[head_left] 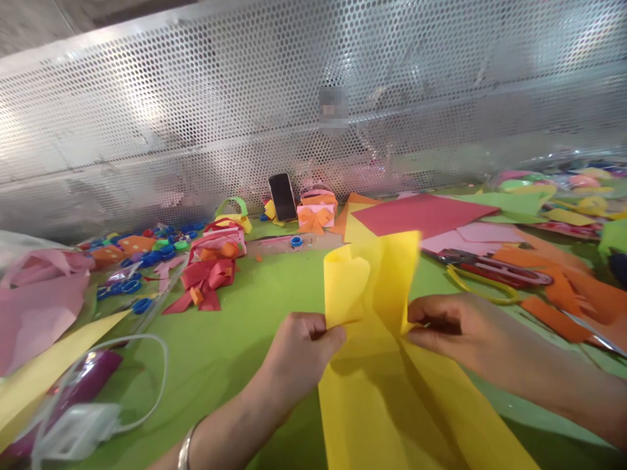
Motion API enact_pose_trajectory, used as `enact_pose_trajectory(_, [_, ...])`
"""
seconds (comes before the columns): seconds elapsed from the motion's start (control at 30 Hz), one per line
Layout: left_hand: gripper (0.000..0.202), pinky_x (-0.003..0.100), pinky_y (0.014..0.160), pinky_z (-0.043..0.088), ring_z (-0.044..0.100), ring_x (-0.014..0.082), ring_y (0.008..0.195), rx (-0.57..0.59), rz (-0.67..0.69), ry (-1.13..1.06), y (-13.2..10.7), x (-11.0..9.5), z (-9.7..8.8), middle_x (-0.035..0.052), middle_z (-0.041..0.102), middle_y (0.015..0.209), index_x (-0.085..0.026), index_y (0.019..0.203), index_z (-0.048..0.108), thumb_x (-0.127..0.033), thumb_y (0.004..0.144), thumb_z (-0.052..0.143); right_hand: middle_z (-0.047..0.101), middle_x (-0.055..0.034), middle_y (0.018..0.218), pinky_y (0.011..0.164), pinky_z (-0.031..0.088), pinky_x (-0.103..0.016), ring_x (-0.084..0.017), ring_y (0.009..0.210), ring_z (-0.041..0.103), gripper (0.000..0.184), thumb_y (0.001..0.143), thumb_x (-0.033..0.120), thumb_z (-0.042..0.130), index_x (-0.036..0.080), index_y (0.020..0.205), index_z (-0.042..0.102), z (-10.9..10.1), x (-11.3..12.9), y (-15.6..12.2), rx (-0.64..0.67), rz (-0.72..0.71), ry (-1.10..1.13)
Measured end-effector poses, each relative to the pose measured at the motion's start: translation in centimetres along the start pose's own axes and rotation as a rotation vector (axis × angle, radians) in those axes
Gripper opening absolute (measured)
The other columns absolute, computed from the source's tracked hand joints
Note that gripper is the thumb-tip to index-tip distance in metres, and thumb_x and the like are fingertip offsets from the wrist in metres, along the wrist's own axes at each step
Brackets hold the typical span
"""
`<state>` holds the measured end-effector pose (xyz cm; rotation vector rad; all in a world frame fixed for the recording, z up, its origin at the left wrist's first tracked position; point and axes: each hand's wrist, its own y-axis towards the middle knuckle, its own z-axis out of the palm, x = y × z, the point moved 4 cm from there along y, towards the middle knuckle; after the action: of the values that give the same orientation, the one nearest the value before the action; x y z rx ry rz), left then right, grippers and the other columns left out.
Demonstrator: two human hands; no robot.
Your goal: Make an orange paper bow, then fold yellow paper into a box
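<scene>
A large sheet of yellow paper [382,385] runs from the near edge of the view up to my two hands. Its far end stands up and curls over at the left. My left hand [308,346] pinches the left edge between thumb and fingers. On the right edge, my right hand [441,323] pinches the sheet in the same way. The paper is folded or bent between the hands, and a crease shows below them. A bracelet [185,450] circles my left wrist.
Red-handled pliers [494,264], yellow-handled scissors [482,290] and orange paper lie at right. Behind are a red sheet [421,215], a phone [283,197] and small paper bags [316,212]. A red bow [208,284] and white charger [81,431] sit left. A perforated metal panel [220,111] backs the green table.
</scene>
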<state>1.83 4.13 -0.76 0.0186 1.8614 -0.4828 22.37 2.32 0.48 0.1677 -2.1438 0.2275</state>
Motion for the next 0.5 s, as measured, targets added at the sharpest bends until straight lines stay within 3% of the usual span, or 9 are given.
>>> enact_pose_trajectory(0.13, [0.033,0.022,0.044,0.036,0.057,0.0163,0.052,0.055,-0.034,-0.03,0.5,0.5,0.4,0.0005,0.06,0.053,-0.016,0.058,0.065,-0.047,0.067,0.068,0.073,-0.0033,0.08,0.07,0.049,-0.034,-0.023,0.077,0.066,0.02,0.075,0.039,0.055,0.024,0.076,0.069,0.4,0.2,-0.3,-0.032,-0.002,-0.103])
enact_pose_trajectory(0.33, [0.029,0.023,0.048,0.04,0.059,0.0188,0.057,0.041,-0.024,-0.039,-0.3,-0.5,0.2,-0.0004,0.058,0.051,-0.017,0.056,0.064,-0.043,0.068,0.069,0.061,0.0033,0.058,0.053,0.041,-0.029,-0.017,0.056,0.058,0.017,0.067,0.035,0.061,0.025,0.067,0.047,0.0,-1.0,0.0,-0.241,0.03,-0.088])
enact_pose_trajectory(0.5, [0.025,0.025,0.053,0.042,0.059,0.0187,0.058,0.057,-0.052,-0.079,-0.7,-1.0,0.5,0.0003,0.06,0.056,-0.016,0.06,0.066,-0.04,0.065,0.068,0.072,0.0013,0.073,0.057,0.048,-0.028,-0.021,0.068,0.067,0.029,0.067,0.028,0.068,0.024,0.095,0.063,0.8,-1.1,0.3,-0.019,0.077,0.271])
